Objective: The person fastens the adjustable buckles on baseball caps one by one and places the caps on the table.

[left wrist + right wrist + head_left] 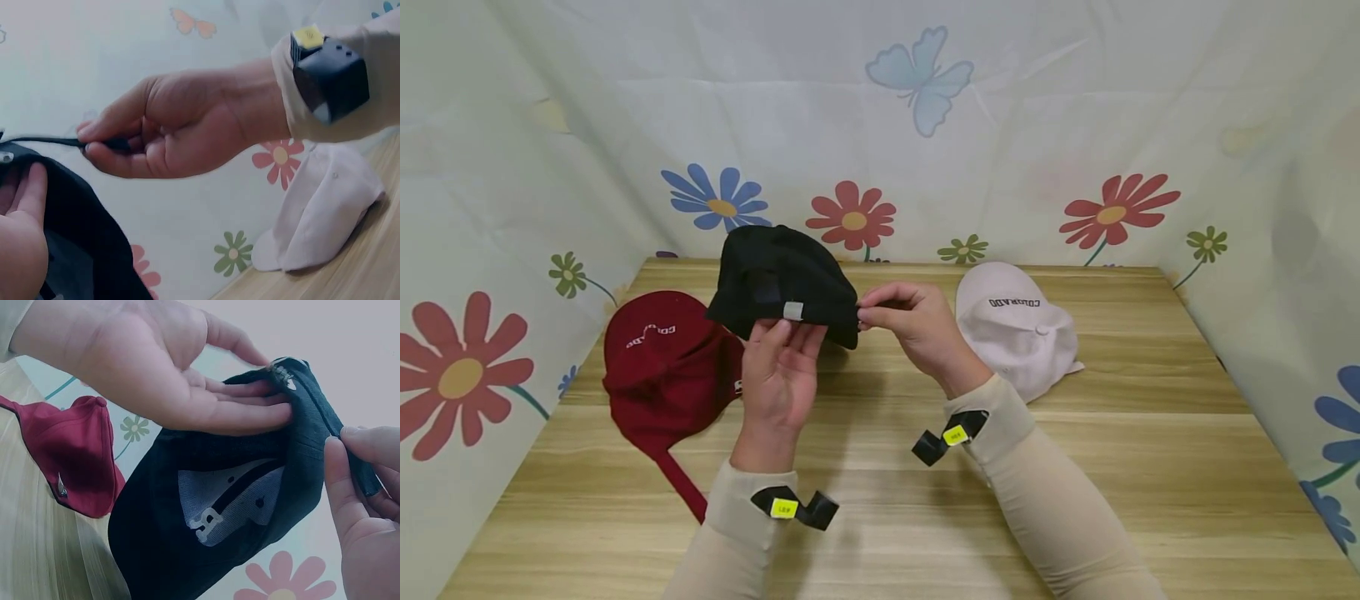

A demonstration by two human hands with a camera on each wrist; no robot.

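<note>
A black baseball cap [778, 271] is held up off the table between the two hands, its inside visible in the right wrist view. My left hand [781, 379] grips its rear edge, fingers inside and thumb outside by the silver buckle [793, 311]. The thumb and index finger of my right hand [921, 329] pinch the cap's narrow black strap [50, 140] and hold it out sideways. In the right wrist view, part of the strap [362, 472] lies in that hand's fingers. A dark red cap [662, 367] lies on the table beside my left hand.
A pale pink cap [1018, 333] lettered COLORADO rests on the wooden table [1135, 483], right of the right hand. The red cap's loose strap [683, 487] trails toward the left forearm. White sheets [790, 108] printed with flowers enclose the back and sides.
</note>
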